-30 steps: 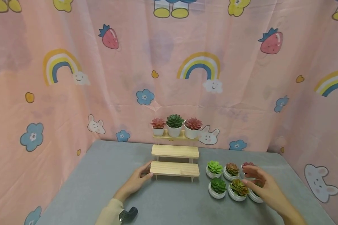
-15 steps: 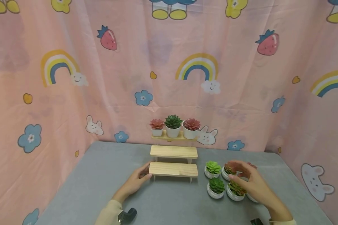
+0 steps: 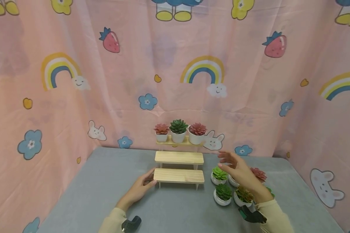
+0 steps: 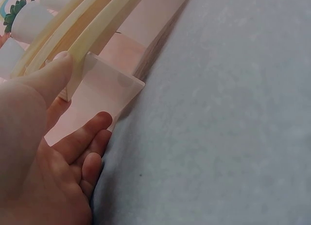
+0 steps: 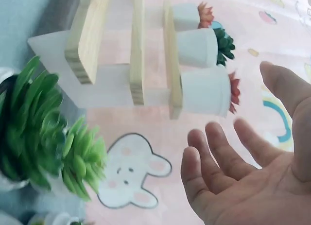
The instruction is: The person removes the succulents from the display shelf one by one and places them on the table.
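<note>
A three-tier wooden display stand with clear supports stands mid-table. My left hand holds the left end of its lowest tier; in the left wrist view the thumb lies on the board's edge, other fingers beside the clear support. My right hand hovers with spread, slightly bent fingers over the right-hand group of potted succulents, holding nothing. Nearest below it is a light green succulent. A dark green succulent, a yellowish-red succulent and a pink succulent stand around it; the forearm partly hides others.
On the top tier sit a small pink succulent, a green succulent and a larger red succulent, in white pots. The grey table meets a pink patterned curtain behind.
My right hand has swept left and away from me, from the right side of the succulent group to above the light green one. My left hand stays at the stand.
</note>
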A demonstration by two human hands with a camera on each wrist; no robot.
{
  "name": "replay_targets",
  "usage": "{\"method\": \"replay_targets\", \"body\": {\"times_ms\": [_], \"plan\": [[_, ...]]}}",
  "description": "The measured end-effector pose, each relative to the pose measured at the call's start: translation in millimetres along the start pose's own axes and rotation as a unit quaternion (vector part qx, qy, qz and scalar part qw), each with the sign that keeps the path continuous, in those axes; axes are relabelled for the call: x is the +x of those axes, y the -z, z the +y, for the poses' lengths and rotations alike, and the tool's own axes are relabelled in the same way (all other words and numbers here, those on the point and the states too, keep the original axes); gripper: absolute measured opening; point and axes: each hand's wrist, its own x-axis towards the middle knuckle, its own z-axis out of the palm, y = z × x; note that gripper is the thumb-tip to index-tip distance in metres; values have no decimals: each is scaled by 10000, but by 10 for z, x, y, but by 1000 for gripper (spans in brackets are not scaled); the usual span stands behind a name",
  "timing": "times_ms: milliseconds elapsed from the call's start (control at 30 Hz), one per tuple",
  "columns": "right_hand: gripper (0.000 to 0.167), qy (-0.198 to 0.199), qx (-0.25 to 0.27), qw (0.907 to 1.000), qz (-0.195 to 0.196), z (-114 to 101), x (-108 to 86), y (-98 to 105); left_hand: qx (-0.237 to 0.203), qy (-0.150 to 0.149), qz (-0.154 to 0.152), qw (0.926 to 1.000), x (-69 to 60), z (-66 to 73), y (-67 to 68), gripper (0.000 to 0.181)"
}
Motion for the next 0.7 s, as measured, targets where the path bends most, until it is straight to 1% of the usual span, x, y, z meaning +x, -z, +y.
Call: {"method": "replay_targets", "body": {"times_ms": [100, 300, 467, 567, 700], "plan": [[60, -104, 232, 9997, -40, 3, 148, -57, 7, -28, -6, 10000, 0, -9, 10, 62], [73, -454, 548, 9974, -79, -40, 459, -171, 42, -72, -57, 9999, -3, -23, 17, 62], [84, -726, 838, 9938, -54, -74, 661, -261, 10, -143, -103, 9998, -1, -20, 13, 62], [89, -818, 861, 9929, 42, -106, 773, -312, -8, -98, -95, 9999, -2, -17, 13, 62], [91, -849, 859, 9925, 205, -158, 929, -367, -71, -35, -60, 10000, 2, -6, 18, 62]]}}
